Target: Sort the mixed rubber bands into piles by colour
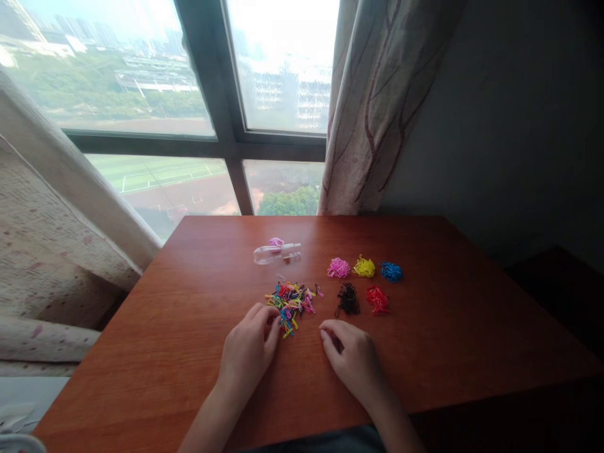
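A pile of small loops in mixed colours (293, 301), which look like rubber bands or hair ties, lies on the wooden table (189, 327). My left hand (251, 340) rests at the pile's near left edge, with thumb and forefinger drawn together against the loops. Whether a loop is between those fingertips is hidden. To the right of the pile, my right hand (352, 352) rests near the table top, fingers curled and thumb tip close to the forefinger. Anything in that pinch is too small to make out. Just beyond it lies a heap of black loops (348, 299).
Sorted heaps of red (378, 300), pink (338, 268), yellow (365, 267) and blue loops (391, 271) lie to the right. A clear plastic container (268, 254) with a pink part lies behind the mixed pile. A window and curtains (372, 94) border the table's far side.
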Demonstrator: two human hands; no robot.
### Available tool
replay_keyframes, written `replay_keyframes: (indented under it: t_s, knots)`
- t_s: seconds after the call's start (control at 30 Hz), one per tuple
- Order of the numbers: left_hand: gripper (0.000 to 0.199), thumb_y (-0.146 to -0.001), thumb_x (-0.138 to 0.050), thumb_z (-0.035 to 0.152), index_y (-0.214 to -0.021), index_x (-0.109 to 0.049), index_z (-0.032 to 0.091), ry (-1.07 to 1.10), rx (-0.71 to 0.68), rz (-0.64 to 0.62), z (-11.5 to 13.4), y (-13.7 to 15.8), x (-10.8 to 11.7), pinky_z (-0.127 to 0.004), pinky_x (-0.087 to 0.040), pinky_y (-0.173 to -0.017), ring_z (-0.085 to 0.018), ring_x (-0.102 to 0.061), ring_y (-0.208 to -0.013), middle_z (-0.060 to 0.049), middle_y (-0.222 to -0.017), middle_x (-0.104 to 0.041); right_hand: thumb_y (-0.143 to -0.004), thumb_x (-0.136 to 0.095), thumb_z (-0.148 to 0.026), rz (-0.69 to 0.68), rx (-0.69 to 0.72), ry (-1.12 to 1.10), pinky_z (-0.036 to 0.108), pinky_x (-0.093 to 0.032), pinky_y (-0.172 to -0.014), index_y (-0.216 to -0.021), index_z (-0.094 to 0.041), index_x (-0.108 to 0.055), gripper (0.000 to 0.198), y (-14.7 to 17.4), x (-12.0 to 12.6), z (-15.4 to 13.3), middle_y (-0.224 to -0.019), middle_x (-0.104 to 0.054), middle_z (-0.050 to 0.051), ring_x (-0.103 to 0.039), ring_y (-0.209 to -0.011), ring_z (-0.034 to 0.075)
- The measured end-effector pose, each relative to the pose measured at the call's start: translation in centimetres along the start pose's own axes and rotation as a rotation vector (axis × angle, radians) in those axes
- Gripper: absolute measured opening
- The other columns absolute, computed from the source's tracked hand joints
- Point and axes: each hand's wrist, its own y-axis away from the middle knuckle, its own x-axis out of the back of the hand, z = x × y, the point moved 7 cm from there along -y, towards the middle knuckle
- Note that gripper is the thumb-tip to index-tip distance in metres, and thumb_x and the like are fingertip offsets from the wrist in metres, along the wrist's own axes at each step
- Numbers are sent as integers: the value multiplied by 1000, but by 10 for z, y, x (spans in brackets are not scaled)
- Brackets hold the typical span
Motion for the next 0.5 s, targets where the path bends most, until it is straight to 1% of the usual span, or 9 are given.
replay_keyframes:
  t_s: [0.1,0.2,0.4,0.5]
  knots:
    - [17,-93,-46,28,-85,-60,22,55,-24,48,0,1,2,-26,-45,-64,-15,-61,-69,-1,-82,-64,-92,-51,-18,0,7,6,24,-49,-70,-89,-22,-69,19,0,0,0,-82,-72,3,-68,-74,17]
    - [17,-92,-46,29,-84,-59,22,83,-20,73,-2,1,2,-26,-45,-63,-15,-61,-68,-1,-80,-64,-91,-51,-17,-2,7,6,24,-49,-72,-90,-23,-69,19,1,1,0,-83,-72,2,-68,-75,17]
    - [14,-92,-49,27,-84,-59,21,124,-20,39,-4,2,-1,-26,-45,-63,-15,-60,-68,0,-80,-63,-92,-51,-17,-2,6,9,25,-48,-73,-91,-23,-68,19,0,-1,1,-85,-72,3,-68,-76,18]
    - [12,-91,-51,26,-84,-59,21,155,-61,24,9,-6,1,-25,-45,-64,-14,-60,-69,0,-81,-63,-92,-50,-17,-11,11,18,25,-46,-74,-91,-23,-68,19,0,-1,-1,-87,-72,3,-67,-79,18]
